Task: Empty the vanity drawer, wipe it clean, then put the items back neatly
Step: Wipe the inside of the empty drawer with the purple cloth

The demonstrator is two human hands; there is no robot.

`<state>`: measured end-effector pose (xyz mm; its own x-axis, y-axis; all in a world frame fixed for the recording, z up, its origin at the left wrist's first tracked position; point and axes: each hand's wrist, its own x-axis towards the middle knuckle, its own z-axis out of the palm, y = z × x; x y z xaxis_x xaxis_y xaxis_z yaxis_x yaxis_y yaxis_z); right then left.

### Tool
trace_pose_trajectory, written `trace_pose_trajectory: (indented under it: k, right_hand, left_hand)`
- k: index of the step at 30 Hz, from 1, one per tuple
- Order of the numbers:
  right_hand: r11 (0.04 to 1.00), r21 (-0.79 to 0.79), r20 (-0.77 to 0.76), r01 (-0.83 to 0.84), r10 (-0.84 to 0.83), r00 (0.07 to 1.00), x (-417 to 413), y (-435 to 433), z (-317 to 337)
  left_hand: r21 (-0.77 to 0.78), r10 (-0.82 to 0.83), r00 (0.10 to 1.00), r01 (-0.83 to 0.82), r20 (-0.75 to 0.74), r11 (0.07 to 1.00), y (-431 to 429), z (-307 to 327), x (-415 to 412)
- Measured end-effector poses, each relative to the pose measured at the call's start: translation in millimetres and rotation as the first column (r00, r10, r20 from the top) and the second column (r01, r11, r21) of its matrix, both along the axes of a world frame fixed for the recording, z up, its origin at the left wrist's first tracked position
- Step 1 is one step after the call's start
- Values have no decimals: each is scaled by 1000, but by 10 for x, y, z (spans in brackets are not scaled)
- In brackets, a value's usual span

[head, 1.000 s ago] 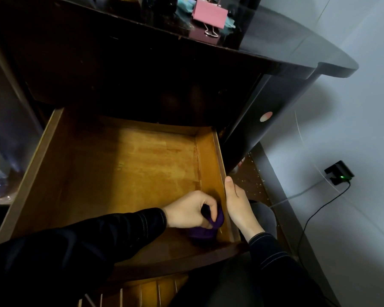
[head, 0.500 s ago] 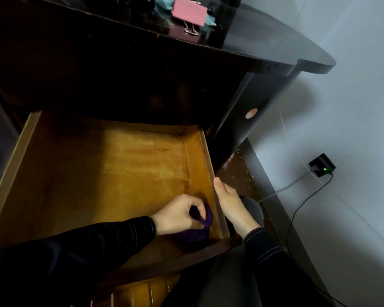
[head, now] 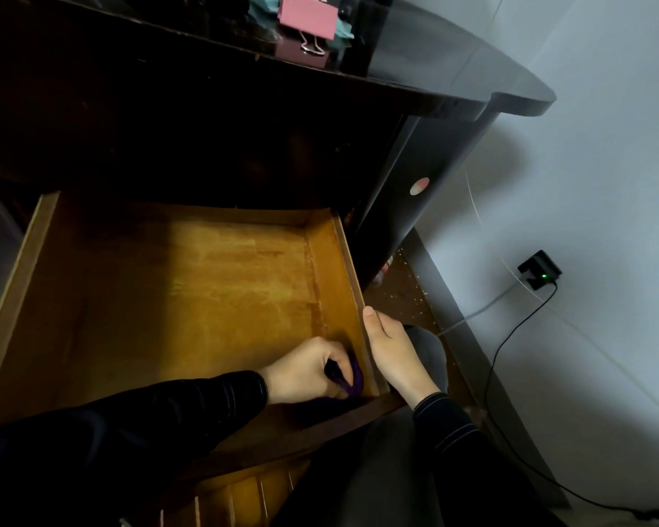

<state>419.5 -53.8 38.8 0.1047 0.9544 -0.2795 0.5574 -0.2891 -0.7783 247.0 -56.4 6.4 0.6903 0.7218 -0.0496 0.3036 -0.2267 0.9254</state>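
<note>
Head view: wiping is judged to be the step in hand. The purple cloth point(head: 352, 378) is bunched inside the curled left grip point(head: 305, 368) and pressed into the 5 o'clock corner of the drawer point(head: 206, 298). Its right wall is clasped by the right grip point(head: 390, 351), thumb along the rim, fingers hidden. Next, a sweep toward 9 o'clock is probably called for.

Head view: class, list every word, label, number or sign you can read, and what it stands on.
No readable text anywhere.
Round pink sticker on the vanity side: too blurred to read.
Pink binder clip on the vanity top: plain.
Black plug at the wall: only a green light.
</note>
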Motion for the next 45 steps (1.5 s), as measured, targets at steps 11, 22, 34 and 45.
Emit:
trace_pose_trajectory:
  k: [11,22,34,45]
  right_hand:
    - [957,122,-14,262,-263,965,46,-16,-6]
    - [961,92,1,259,-261,965,69,-2,-59]
    - [966,93,-25,239,-238,971,62,-22,-20]
    - [964,98,-50,248,-244,968,39,-31,12]
  left_hand:
    - [-22,79,978,-77,192,997,-102,109,38]
    - [-26,410,872,-419,268,908,61,274,53]
    - [245,-93,994,75,62,967,-183,218,25]
    - [395,-126,991,96,49,914,-217,307,5]
